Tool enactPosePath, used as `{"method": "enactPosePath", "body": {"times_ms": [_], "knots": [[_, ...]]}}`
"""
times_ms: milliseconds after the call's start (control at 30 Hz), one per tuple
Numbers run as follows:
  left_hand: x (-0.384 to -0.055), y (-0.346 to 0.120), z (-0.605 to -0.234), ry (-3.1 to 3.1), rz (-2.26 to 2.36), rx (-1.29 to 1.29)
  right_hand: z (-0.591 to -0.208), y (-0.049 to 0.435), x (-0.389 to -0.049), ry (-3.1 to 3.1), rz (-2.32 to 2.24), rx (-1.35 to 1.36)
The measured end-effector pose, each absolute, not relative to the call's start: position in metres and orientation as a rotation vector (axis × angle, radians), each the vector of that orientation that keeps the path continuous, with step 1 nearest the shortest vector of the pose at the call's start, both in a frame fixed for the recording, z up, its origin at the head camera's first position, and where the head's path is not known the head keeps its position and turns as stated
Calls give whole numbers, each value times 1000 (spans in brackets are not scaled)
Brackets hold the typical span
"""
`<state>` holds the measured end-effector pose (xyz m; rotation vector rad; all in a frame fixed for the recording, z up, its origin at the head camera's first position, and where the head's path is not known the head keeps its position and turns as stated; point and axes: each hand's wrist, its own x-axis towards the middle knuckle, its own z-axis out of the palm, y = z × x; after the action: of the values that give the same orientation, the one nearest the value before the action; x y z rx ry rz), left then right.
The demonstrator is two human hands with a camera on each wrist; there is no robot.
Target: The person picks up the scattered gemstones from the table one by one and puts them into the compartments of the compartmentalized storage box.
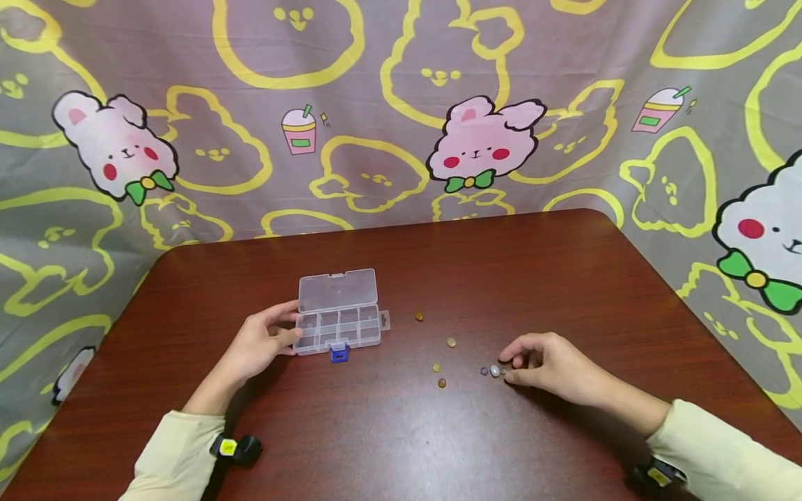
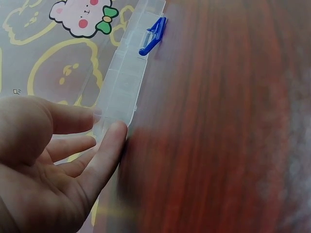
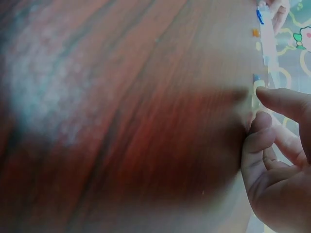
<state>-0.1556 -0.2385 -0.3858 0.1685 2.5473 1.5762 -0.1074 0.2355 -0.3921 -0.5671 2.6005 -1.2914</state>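
A clear plastic compartment box (image 1: 338,330) lies on the table, its lid (image 1: 338,290) folded back and a blue latch (image 1: 339,353) hanging at the front. My left hand (image 1: 260,341) holds the box's left end between thumb and fingers. On the right, my right hand (image 1: 557,369) is low over the tabletop, thumb and index finger apart around a small stone (image 1: 504,371) partly hidden by the thumb. Just left of these fingertips lie a pale oval stone (image 1: 495,371) and a dark bluish stone (image 1: 484,371). The right wrist view shows a gap between the right thumb and index finger.
Between box and right hand lie an amber stone (image 1: 419,316), a pale yellowish stone (image 1: 452,342), a small yellow-green stone (image 1: 436,367) and a brown stone (image 1: 442,383). A patterned curtain (image 1: 376,111) hangs behind the dark wooden table (image 1: 351,431).
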Motion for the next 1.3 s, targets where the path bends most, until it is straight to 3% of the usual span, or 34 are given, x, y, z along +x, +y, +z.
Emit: {"method": "enactPosePath", "body": {"times_ms": [1300], "knots": [[-157,-241,-387,2540,1568,189,-396,232,-107,2701,-1181,-654]]}}
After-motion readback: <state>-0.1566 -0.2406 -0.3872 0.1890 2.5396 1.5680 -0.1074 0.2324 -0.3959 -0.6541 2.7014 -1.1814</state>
